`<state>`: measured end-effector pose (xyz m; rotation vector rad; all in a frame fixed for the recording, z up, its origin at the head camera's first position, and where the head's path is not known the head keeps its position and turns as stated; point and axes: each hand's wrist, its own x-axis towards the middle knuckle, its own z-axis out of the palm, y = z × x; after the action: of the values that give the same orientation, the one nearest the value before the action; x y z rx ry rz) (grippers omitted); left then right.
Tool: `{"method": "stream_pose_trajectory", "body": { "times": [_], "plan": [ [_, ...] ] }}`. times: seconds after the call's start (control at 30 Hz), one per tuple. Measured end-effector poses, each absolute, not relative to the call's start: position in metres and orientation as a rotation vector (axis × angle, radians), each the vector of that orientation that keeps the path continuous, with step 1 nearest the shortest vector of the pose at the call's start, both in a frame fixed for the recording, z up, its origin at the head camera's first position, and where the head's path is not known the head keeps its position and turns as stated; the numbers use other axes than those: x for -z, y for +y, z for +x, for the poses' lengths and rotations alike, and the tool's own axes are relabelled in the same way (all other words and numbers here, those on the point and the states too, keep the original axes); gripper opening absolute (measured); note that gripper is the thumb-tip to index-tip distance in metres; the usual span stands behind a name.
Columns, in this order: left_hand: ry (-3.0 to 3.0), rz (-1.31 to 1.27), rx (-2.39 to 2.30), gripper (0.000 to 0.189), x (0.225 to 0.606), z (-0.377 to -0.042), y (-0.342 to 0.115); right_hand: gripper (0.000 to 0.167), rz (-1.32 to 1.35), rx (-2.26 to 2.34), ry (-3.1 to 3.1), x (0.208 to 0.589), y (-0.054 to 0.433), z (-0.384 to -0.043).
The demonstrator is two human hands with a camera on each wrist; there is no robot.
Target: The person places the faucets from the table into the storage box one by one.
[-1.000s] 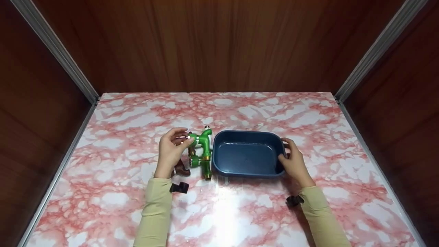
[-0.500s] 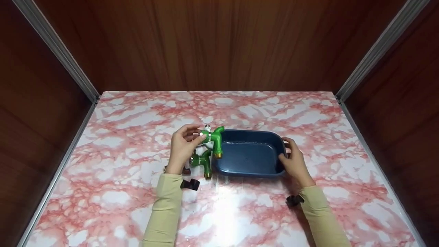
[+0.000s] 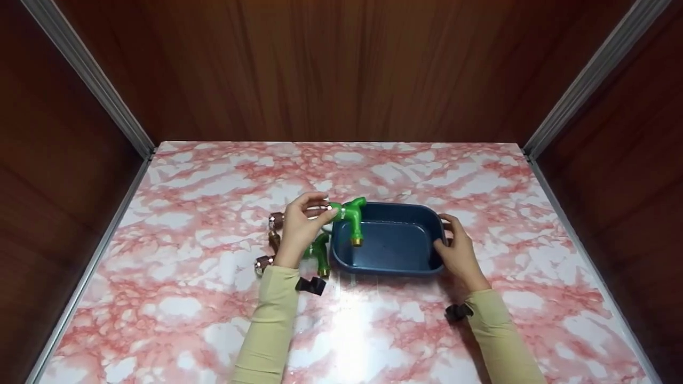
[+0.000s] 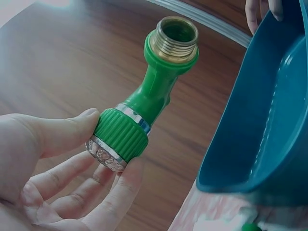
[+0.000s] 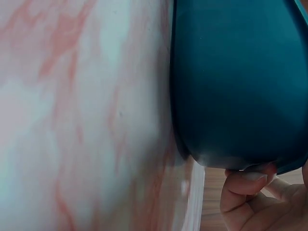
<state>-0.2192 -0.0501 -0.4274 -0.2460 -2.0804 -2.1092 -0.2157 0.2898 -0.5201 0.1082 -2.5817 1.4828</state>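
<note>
My left hand [image 3: 303, 229] pinches a green water tap [image 3: 353, 217] by its ribbed knob, between thumb and fingers. The tap is raised over the left end of a dark blue rectangular tub [image 3: 387, 248]. In the left wrist view the tap's brass threaded end [image 4: 178, 41] faces the camera. At the tub's right end, my right hand [image 3: 460, 253] grips the rim, thumb on the inside and fingers outside. The right wrist view shows that hand [image 5: 269, 204] at the tub's wall [image 5: 236, 86].
Left of the tub, partly hidden under my left arm, lies a second green tap [image 3: 323, 258]. Brown taps with shiny knobs, one farther back [image 3: 276, 220] and one nearer [image 3: 264, 263], lie beside it on the red-and-white marbled table [image 3: 213, 309]. Wood-grain walls [image 3: 341, 69] enclose the back and sides.
My left hand has carried the green tap rightward, from beside the other taps to over the tub's left end. The brown taps have come into view behind it. Right hand and tub stay put.
</note>
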Motion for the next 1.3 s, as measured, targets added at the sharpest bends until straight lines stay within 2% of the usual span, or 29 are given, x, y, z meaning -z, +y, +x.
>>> {"method": "stream_pose_trajectory", "body": {
  "times": [0.27,0.5,0.9,1.13,1.3],
  "plan": [
    [-2.096,-0.253,2.127,0.033,0.426,-0.224,-0.036,0.055,0.112,-1.526,-2.583,0.491,0.277,-0.202],
    [-2.108,-0.227,2.129,0.035,0.450,-0.245,-0.023,0.055,0.076,-1.511,-2.608,0.483,0.274,-0.198],
    [-2.064,-0.254,2.160,0.032,0.458,-0.257,-0.001,0.057,0.105,-1.515,-2.588,0.487,0.275,-0.200],
    [-2.073,-0.241,2.198,0.032,0.461,-0.259,0.009,0.058,0.104,-1.497,-2.593,0.518,0.290,-0.215],
    [-2.078,-0.224,2.236,0.032,0.465,-0.260,0.017,0.058,0.103,-1.491,-2.593,0.523,0.292,-0.217]
  ]
}}
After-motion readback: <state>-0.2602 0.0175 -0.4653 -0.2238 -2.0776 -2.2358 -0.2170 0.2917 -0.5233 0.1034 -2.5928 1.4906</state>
